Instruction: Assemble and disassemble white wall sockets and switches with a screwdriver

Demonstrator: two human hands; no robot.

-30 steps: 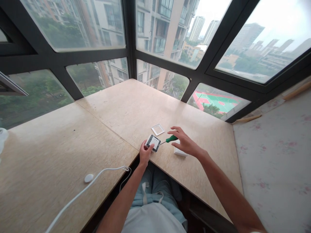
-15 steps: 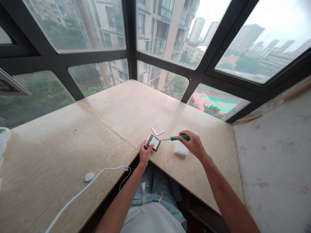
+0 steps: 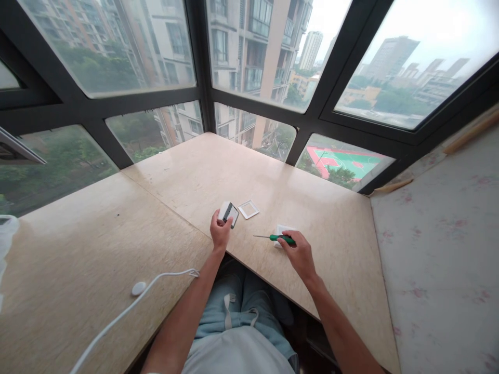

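My left hand (image 3: 220,229) grips a wall socket (image 3: 231,214) with a white face and a dark grey frame, fixed to a white box behind it. It is tilted above the counter, its face turned to the right. In my right hand (image 3: 297,254) is a green-handled screwdriver (image 3: 283,239), its thin shaft pointing left with the tip apart from the socket. Just right of the socket, a square white frame (image 3: 248,209) lies flat on the counter. A white box-shaped piece (image 3: 286,228) lies behind the screwdriver handle, partly hidden by it and my fingers.
The beige stone counter (image 3: 175,176) meets dark window frames (image 3: 206,67) at the back and a flowered wall (image 3: 421,249) at the right. On the left lie a small white disc (image 3: 138,289) and a white cable (image 3: 117,317). A white plastic bag (image 3: 5,239) is at the far left.
My left hand has lifted the socket up and left and turned it, showing its white side. The screwdriver tip has come away from the socket, and my right hand is lower.
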